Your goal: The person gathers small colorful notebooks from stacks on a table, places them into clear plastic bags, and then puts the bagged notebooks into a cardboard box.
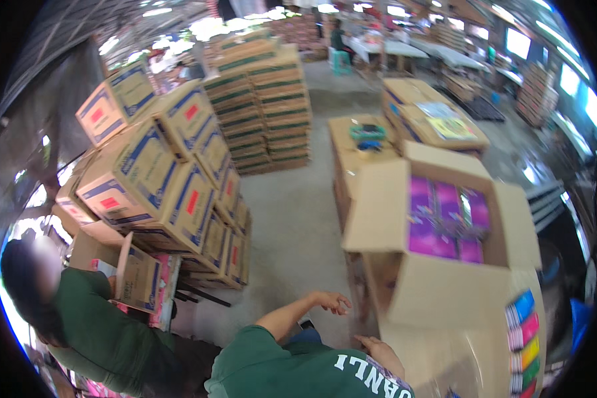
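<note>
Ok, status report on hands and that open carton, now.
Both own hands out of view. Open carton, flaps up, purple packs inside. Co-worker in green bent low in front, one hand on carton's side.

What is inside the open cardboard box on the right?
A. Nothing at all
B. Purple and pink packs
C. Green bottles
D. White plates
B: the open cardboard box has its flaps folded out, and purple and pink packs fill its inside.
</note>
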Tool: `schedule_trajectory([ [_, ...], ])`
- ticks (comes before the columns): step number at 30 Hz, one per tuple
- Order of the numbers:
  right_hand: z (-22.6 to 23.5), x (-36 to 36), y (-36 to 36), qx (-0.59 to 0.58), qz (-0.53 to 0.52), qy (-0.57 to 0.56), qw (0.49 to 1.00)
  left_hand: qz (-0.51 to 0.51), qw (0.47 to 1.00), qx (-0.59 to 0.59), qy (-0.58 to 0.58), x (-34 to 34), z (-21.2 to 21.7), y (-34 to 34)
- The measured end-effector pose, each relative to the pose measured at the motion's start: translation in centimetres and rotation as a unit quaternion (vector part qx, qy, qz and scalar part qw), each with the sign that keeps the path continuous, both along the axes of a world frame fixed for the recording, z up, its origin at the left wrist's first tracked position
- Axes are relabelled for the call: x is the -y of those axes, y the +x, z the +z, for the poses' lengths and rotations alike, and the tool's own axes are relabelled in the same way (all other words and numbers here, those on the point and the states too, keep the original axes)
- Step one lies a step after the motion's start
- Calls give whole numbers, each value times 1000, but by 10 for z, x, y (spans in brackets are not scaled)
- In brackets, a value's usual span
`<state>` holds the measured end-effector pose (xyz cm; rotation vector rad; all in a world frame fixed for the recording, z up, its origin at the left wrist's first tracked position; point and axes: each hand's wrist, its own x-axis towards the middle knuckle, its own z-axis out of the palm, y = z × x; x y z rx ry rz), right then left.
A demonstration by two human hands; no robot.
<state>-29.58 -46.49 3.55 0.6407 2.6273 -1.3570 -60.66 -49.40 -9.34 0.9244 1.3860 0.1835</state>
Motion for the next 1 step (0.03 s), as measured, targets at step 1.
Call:
schedule_trajectory([
  [1,1,-10,-51,-2,23,4,1000,19,1000,-11,3,5,5,-53],
])
